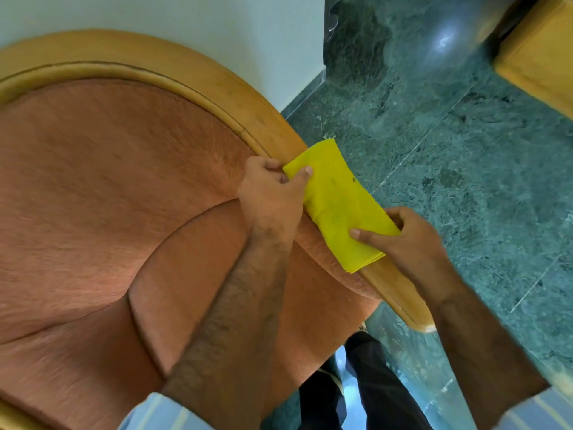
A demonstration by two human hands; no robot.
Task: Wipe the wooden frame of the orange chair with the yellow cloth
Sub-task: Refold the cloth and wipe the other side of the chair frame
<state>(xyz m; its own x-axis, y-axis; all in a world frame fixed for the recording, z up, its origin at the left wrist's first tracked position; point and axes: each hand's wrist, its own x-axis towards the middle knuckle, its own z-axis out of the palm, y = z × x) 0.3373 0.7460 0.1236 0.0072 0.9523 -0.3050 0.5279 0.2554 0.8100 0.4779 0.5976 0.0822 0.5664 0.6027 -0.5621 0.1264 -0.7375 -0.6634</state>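
Note:
The orange chair fills the left of the head view, its curved wooden frame running from the top left down to the armrest end. A folded yellow cloth lies draped over the frame's right arm. My left hand pinches the cloth's upper left edge with thumb and fingers. My right hand grips the cloth's lower right edge, thumb on top. The frame under the cloth is hidden.
A white wall stands right behind the chair. Green marble floor spreads to the right. Another wooden piece of furniture sits at the top right. My dark trousers show below the armrest.

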